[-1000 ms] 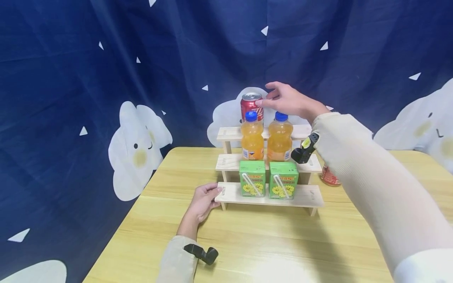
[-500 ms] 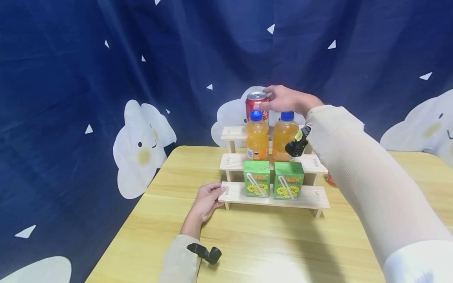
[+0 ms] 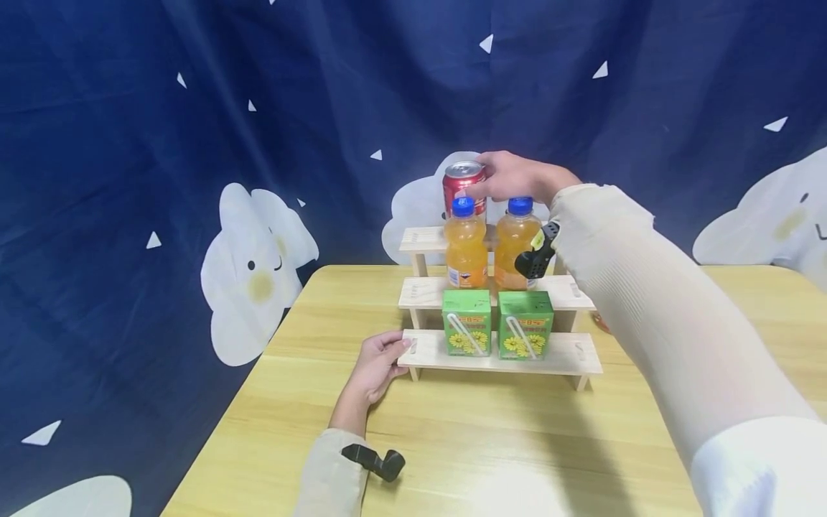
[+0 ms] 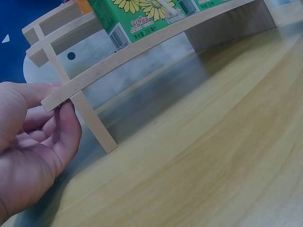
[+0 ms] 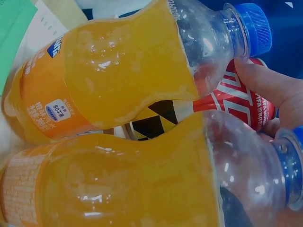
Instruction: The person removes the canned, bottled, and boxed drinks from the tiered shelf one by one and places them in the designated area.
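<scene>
On the top tier of a three-tier wooden display shelf [image 3: 568,357] stands a red drink can [image 3: 462,185]. My right hand [image 3: 517,174] grips this can from its right side, thumb in front; the right wrist view shows the can [image 5: 232,101] partly behind two bottles. My left hand [image 3: 377,366] pinches the left end of the bottom board, thumb above and fingers beneath, as the left wrist view confirms. Orange drink bottles with blue caps, one left [image 3: 466,244] and one right [image 3: 515,233], occupy the middle tier. Two green drink cartons [image 3: 466,323] sit on the bottom tier.
A second red can [image 3: 601,322] stands on the wooden table [image 3: 291,402] right of the shelf, mostly hidden by my right sleeve [image 3: 646,309]. Behind the table hangs a dark blue curtain [image 3: 362,86] with cloud prints. The bottles stand close below my right forearm.
My right hand has moved left onto the can, and its fingers have gone round it. My left hand keeps its hold on the shelf. The head view has shifted slightly.
</scene>
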Action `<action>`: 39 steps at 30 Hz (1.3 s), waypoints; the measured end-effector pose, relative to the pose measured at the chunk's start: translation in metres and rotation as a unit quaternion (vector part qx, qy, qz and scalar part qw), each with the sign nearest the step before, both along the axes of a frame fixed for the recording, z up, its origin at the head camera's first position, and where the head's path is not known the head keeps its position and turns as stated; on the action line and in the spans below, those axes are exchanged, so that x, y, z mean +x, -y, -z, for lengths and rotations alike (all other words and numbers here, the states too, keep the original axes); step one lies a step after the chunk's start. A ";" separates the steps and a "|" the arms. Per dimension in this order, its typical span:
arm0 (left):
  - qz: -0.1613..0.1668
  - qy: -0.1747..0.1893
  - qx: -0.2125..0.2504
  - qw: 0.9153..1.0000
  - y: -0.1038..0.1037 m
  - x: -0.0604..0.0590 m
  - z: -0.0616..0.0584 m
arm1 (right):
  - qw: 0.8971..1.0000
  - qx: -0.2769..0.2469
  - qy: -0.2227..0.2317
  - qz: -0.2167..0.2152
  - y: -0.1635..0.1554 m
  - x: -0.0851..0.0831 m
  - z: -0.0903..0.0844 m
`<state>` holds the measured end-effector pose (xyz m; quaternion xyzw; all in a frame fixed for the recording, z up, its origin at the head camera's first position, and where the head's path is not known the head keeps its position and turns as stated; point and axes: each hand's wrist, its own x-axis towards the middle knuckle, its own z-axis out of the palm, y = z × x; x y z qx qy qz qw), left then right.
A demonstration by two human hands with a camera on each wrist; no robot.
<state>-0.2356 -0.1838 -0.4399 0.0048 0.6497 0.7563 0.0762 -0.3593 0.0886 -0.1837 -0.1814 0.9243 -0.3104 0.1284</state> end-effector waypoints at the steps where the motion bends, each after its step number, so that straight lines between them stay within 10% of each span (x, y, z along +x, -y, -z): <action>1: 0.000 0.002 0.001 1.000 0.000 0.000 0.000 | 1.000 -0.001 0.001 0.000 0.000 0.000 0.000; 25: 0.005 0.005 0.005 1.000 -0.006 0.001 -0.002 | 0.998 -0.046 -0.006 0.038 -0.007 0.003 0.001; 39: 0.013 -0.005 0.003 1.000 -0.010 -0.007 -0.001 | 0.986 -0.086 -0.038 0.139 -0.035 0.004 0.008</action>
